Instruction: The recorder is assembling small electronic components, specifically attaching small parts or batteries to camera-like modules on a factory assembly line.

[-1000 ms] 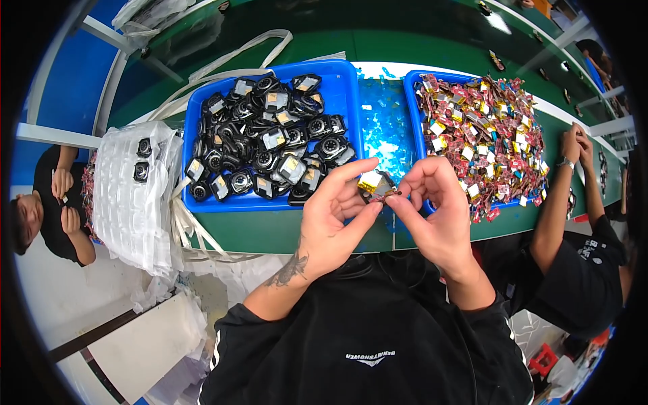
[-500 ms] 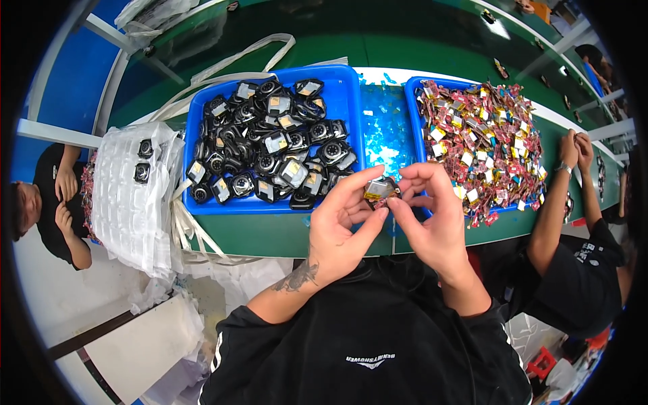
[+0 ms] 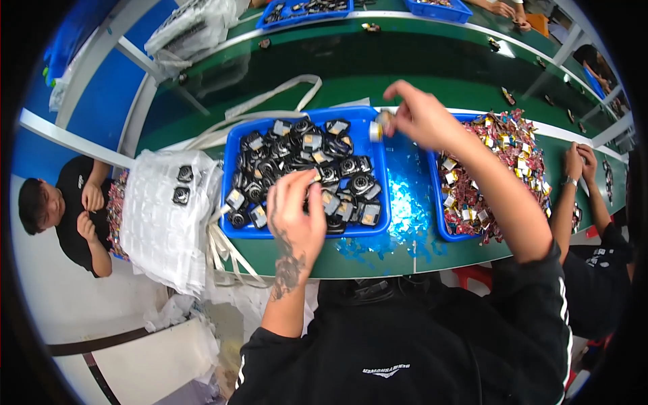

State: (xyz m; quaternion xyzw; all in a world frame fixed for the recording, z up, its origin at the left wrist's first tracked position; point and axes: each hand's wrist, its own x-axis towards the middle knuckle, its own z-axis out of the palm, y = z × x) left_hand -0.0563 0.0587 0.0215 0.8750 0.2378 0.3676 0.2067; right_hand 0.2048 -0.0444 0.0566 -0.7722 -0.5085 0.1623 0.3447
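My left hand (image 3: 295,212) reaches over the near side of a blue bin (image 3: 387,202) heaped with black smartwatch bodies (image 3: 277,152). Its fingers are apart above the pile; whether the fingertips touch a watch body is hard to see. Stretched out farther, my right hand (image 3: 422,120) is above the gap between the two bins, beyond the blue scraps. Between its thumb and fingers is a small watch module (image 3: 376,130) with a pale, yellowish face, blurred by motion. Its index finger is raised.
To the right, another blue bin (image 3: 442,219) overflows with reddish parts bearing yellow and white pieces. Blue film scraps (image 3: 405,196) cover the table between the bins. Clear plastic trays (image 3: 158,223) are stacked at left, two watch bodies on top. Beyond runs a green belt (image 3: 324,67). Co-workers sit on both sides.
My hands have parted from around the watch module. The left went left over the watch bin; the right swung away from me with the module. The view has shifted.
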